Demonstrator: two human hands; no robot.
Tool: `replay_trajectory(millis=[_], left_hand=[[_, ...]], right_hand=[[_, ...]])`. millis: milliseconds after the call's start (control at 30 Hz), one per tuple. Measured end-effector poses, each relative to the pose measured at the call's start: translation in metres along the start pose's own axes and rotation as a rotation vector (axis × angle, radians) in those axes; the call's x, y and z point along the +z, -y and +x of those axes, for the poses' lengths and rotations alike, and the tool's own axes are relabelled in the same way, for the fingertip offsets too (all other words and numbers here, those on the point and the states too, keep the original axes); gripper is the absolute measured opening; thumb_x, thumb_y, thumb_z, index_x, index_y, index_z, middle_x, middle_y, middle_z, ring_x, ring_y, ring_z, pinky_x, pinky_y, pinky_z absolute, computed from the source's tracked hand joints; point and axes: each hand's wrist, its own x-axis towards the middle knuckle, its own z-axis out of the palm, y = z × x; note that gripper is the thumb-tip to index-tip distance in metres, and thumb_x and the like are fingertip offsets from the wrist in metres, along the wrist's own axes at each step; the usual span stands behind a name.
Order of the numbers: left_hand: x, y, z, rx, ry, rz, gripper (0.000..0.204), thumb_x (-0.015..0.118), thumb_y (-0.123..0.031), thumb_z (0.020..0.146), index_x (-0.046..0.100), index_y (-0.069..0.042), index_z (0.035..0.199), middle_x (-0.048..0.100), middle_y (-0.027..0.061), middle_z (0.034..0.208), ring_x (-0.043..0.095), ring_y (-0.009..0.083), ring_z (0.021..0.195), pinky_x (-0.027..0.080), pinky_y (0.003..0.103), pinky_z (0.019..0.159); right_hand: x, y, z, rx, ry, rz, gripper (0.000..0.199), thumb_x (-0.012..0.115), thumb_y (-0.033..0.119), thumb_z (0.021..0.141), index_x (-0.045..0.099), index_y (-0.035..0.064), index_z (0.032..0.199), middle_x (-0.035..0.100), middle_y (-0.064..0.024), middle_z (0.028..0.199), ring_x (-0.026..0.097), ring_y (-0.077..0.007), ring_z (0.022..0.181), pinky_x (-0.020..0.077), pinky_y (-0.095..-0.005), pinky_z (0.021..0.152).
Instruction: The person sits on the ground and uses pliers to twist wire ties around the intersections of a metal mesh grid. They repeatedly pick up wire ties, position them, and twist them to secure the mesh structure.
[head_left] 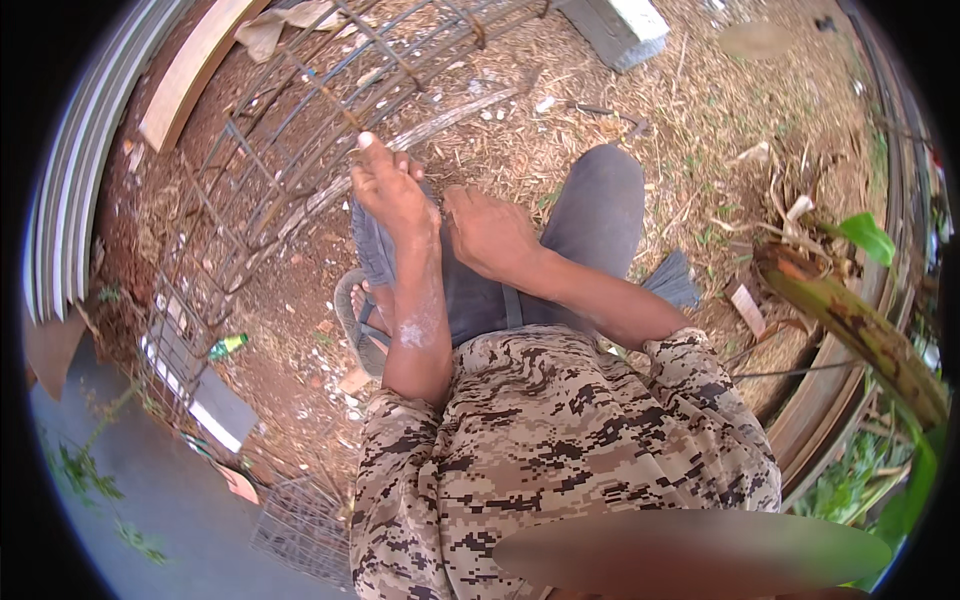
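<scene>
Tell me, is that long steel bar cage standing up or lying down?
Lying down: the rebar cage stretches along the dirt ground by the left hand.

Shirt (540, 440) in tan, brown and black pixel camouflage. Trousers (590, 215) dark grey. Rebar cage (290, 140) rusty brown. Soil (300, 290) reddish. Bottle (228, 346) green. Leaf (866, 236) bright green. Block (625, 28) grey.

A rusty, rough metal rebar cage (300, 130) lies on reddish dirt strewn with dry straw (700, 110). The left hand (392, 190), dusted pale, touches a bar. Matt grey cloth trousers (600, 210), a camouflage cloth shirt (540, 440), a pale wooden plank (195, 65), corrugated metal sheets (60, 220).
</scene>
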Motion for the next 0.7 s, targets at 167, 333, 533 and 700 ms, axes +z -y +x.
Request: replay_trajectory(millis=[167,333,533,700], left_hand=[[-0.018,-0.051,-0.03,-0.29,0.112,0.176,0.04,0.06,-0.017,0.098,0.037,-0.019,0.066,0.025,-0.0079,0.052,0.021,0.005,0.04,0.018,0.025,0.035],[-0.035,-0.101,-0.049,-0.236,0.414,-0.537,0.042,0.052,-0.01,0.098,0.03,-0.017,0.063,0.027,-0.0073,0.05,0.02,0.0039,0.037,0.013,0.025,0.033],[-0.029,-0.139,-0.014,-0.378,1.032,-1.018,0.043,0.049,-0.009,0.099,0.027,-0.016,0.062,0.02,-0.0076,0.05,0.015,0.0049,0.039,0.013,0.026,0.033],[-0.012,-0.107,0.038,-0.262,0.144,-0.216,0.035,0.059,-0.012,0.094,0.037,-0.017,0.068,0.028,-0.008,0.055,0.022,0.0042,0.041,0.017,0.026,0.037]], right_hand=[[-0.048,0.005,0.009,-0.383,0.458,0.224,0.022,0.051,0.02,0.098,0.055,-0.0014,0.098,0.053,-0.0119,0.058,0.058,-0.0342,0.053,0.0459,-0.0458,0.049],[-0.06,0.001,0.026,0.392,1.15,1.718,0.025,0.048,0.023,0.104,0.055,-0.0003,0.097,0.023,0.0077,0.052,0.02,-0.0043,0.039,0.0186,-0.024,0.037],[-0.051,0.033,0.02,0.463,1.115,1.842,0.026,0.044,0.026,0.107,0.053,0.0018,0.107,0.026,0.0076,0.056,0.022,-0.0043,0.04,0.0185,-0.024,0.039],[-0.025,0.057,0.061,-0.227,0.114,0.534,0.022,0.052,0.02,0.1,0.055,-0.0004,0.106,0.056,-0.0148,0.069,0.055,-0.035,0.055,0.0443,-0.0459,0.054]])
